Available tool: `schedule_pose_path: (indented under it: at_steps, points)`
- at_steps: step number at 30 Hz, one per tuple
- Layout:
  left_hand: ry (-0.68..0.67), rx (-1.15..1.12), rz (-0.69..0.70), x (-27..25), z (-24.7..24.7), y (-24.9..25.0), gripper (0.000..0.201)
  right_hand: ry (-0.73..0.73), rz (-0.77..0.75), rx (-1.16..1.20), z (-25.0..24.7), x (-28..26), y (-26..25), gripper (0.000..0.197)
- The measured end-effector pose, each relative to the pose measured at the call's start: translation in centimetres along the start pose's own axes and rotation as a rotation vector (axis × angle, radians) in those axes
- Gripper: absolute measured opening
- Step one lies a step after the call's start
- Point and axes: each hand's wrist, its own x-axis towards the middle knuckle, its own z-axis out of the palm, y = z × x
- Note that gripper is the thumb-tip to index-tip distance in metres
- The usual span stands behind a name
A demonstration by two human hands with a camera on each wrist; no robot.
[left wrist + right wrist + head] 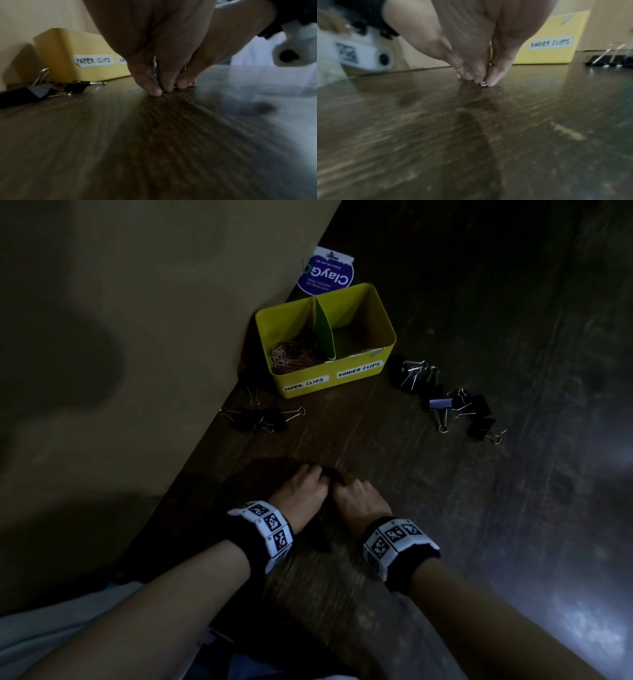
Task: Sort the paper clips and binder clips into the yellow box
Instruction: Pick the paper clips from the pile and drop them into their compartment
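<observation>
Both hands work close together on the near middle of the dark wood-grain tabletop. The left hand has its fingers bunched at the surface around something small and dark (what exactly, I cannot tell). The right hand pinches a tiny pale item, likely a paper clip. The yellow two-compartment box stands far, with paper clips in its left compartment and black binder clips scattered at both sides. Next: lift and carry to the matching compartment.
</observation>
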Motion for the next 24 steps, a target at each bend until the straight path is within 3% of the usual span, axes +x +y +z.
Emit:
schedule_pose_path:
  at_steps: [7, 12, 17, 24]
  points:
    - [-0.120, 0.195, 0.074, 0.3, -1.5, 0.1, 0.038, 0.010, 0.057, 0.058, -0.1, 0.1, 0.0, 0.035]
    - [-0.123, 0.304, 0.174, 0.5, -2.3, 0.4, 0.035, 0.005, 0.073, 0.097, -0.3, 0.5, -0.1, 0.038]
    - [-0.142, 0.188, 0.150, 0.4, -1.9, -0.1, 0.041, -0.014, 0.114, 0.063, 0.4, 1.0, -0.3, 0.037]
    - [-0.020, 0.011, 0.101, -0.9, 0.2, 0.0, 0.036, 0.010, 0.116, 0.012, 1.2, 1.3, -0.1, 0.037]
